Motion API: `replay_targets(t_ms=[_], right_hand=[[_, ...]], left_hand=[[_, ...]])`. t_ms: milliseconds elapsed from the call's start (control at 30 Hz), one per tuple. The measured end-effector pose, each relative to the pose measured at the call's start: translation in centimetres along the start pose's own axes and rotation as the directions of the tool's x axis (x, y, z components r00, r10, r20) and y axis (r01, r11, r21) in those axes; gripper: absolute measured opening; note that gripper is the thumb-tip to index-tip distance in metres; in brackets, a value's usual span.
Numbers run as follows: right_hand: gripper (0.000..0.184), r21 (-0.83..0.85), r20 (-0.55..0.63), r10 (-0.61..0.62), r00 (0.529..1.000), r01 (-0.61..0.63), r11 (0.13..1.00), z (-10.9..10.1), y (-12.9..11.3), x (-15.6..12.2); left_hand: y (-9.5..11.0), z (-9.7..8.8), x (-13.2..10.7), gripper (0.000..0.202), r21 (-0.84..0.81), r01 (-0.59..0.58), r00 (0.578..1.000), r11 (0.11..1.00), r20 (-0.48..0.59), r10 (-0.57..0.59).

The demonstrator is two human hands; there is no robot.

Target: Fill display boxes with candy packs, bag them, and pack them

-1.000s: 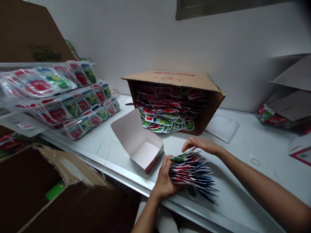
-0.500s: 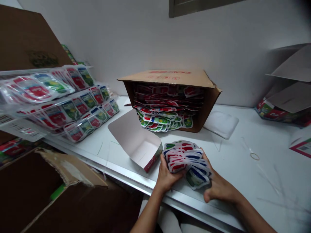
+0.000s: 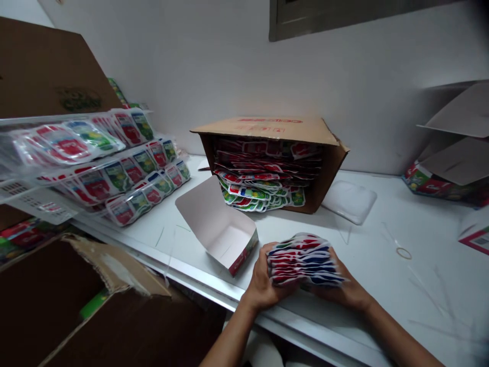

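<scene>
A stack of flat red, blue and green packets (image 3: 301,260) rests edge-down on the white table (image 3: 382,265) near its front edge. My left hand (image 3: 262,283) grips the stack's left side, and my right hand (image 3: 346,290) clasps it from the right and underneath. Just left of the stack lies a small open white carton (image 3: 217,227) with a red outside, empty inside. Behind it a brown cardboard box (image 3: 275,160) lies on its side, packed with more of the same packets.
Clear trays of packets (image 3: 99,163) are stacked at the left. A torn brown box (image 3: 95,300) stands below the table's front edge. A clear plastic lid (image 3: 349,201) and a rubber band (image 3: 404,253) lie on the table. Flat cartons (image 3: 454,153) are piled at the right.
My right hand came down from above the stack to its right side. Both hands squared the fanned packets into a tighter stack.
</scene>
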State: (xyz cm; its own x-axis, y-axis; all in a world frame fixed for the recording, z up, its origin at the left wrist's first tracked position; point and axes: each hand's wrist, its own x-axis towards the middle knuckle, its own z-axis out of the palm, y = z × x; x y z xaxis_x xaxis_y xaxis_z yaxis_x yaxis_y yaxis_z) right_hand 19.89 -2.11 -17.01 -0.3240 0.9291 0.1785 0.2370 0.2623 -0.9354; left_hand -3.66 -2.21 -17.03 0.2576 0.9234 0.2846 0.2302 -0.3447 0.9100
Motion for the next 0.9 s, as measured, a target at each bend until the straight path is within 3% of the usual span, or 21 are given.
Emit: replay_targets(t_ms=[100, 167, 333, 633, 767, 900], right_hand=[[0.110, -0.042, 0.043, 0.005, 0.999, -0.003, 0.999, -0.4, 1.0, -0.2], [0.107, -0.038, 0.082, 0.003, 0.997, 0.000, 0.999, -0.7, 1.7, -0.1], [0.077, -0.054, 0.118, -0.036, 0.992, 0.043, 0.998, -1.1, 1.9, 1.0], [0.054, 0.197, 0.123, 0.138, 0.983, -0.160, 0.967, -0.7, 2.4, 1.3], [0.055, 0.244, 0.099, 0.171, 0.980, -0.190, 0.951, -0.9, -0.5, 4.6], [0.071, 0.253, 0.084, 0.045, 0.995, -0.065, 0.965, 0.3, -6.0, 11.3]], left_hand=[[-0.1, -0.1, 0.4, 0.110, -0.052, 0.048, 0.996, 0.997, 0.079, -0.044], [-0.1, -0.4, 0.7, 0.116, -0.089, 0.073, 0.991, 0.993, 0.121, -0.062], [0.4, -0.1, 1.3, 0.077, -0.130, 0.102, 0.993, 0.986, 0.073, -0.093], [1.0, 2.3, 1.1, 0.063, -0.263, 0.146, 0.985, 0.954, -0.054, -0.165], [3.3, 0.6, 2.1, 0.058, -0.236, 0.212, 0.938, 0.948, -0.223, -0.266], [6.6, -3.8, 4.0, 0.053, -0.309, 0.215, 0.837, 0.926, -0.430, -0.338]])
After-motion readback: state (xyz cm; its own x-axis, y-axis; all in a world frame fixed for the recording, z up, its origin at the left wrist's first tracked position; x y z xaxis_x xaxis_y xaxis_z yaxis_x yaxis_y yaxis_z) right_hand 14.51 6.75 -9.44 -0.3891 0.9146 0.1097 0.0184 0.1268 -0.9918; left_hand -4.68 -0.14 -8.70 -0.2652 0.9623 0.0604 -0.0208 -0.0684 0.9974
